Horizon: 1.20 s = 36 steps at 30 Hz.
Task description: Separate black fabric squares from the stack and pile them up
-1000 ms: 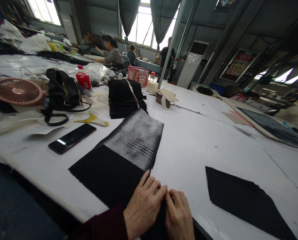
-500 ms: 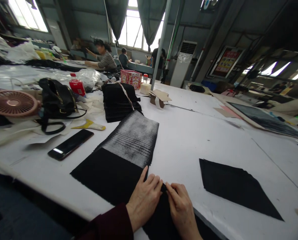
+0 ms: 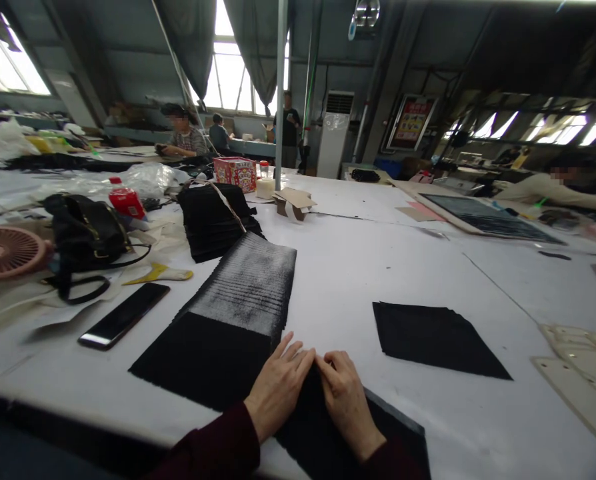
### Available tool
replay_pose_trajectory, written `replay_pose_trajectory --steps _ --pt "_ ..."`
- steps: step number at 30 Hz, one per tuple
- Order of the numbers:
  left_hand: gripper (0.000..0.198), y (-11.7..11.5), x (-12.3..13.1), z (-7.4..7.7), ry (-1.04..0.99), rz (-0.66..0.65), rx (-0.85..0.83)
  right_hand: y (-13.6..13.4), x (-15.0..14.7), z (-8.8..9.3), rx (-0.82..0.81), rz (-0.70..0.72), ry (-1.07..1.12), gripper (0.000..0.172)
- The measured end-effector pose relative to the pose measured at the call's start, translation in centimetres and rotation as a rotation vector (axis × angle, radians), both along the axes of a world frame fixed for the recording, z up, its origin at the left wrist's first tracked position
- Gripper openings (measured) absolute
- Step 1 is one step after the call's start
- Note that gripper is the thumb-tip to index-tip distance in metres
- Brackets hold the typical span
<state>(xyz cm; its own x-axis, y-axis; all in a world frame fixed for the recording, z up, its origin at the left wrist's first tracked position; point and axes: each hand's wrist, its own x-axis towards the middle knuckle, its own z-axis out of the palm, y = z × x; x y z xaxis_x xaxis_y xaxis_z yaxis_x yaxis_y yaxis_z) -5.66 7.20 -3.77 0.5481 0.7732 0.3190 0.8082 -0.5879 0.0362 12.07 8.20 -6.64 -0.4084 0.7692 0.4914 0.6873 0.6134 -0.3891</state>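
Note:
My left hand and my right hand meet at the upper edge of a black fabric piece near the table's front. Both pinch that edge with fingertips almost touching; the thumbs are mostly hidden. The left hand's outer fingers are raised and spread. Left of my hands lies a fanned stack of black fabric pieces, its overlapping far part showing greyish, whitened strips. Another grey-edged black piece lies below my right wrist. Farther right, a flat black fabric piece rests on the white table.
A phone, a yellow-and-white tool, a black bag and a pink fan lie left. A black bundle stands behind the stack. Beige panels lie right. Several people are in the background.
The view has turned to the right, so the table's things sit farther left. My two hands have come closer together along the fabric edge, fingertips nearly meeting.

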Motion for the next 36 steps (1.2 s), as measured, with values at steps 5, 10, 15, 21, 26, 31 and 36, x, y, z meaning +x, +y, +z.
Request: replay_pose_trajectory --steps 5,10,15,21,26,31,36 --pt "0.037 0.0 0.3 0.0 0.019 -0.013 -0.01 0.0 1.5 -0.2 -0.001 0.032 0.023 0.032" --pt "0.037 -0.2 0.9 0.6 0.085 -0.025 0.008 -0.4 2.3 -0.1 0.002 0.019 -0.01 0.028" --pt "0.037 -0.4 1.4 1.1 0.16 -0.012 0.042 -0.6 2.9 0.3 0.009 0.019 -0.023 0.028" --pt "0.046 -1.1 2.5 0.8 0.319 -0.004 0.087 -1.1 4.0 0.4 0.009 0.024 -0.066 0.033" --pt "0.045 -1.4 3.3 0.6 0.375 -0.008 0.135 -1.5 4.7 0.5 0.018 0.036 -0.083 0.035" --pt "0.041 -1.3 3.9 0.6 0.4 -0.03 0.136 -1.8 5.3 0.4 0.032 0.052 -0.084 0.039" --pt "0.05 -2.4 4.9 0.6 0.437 0.017 0.124 -2.1 6.0 0.2 0.045 0.067 -0.096 0.042"
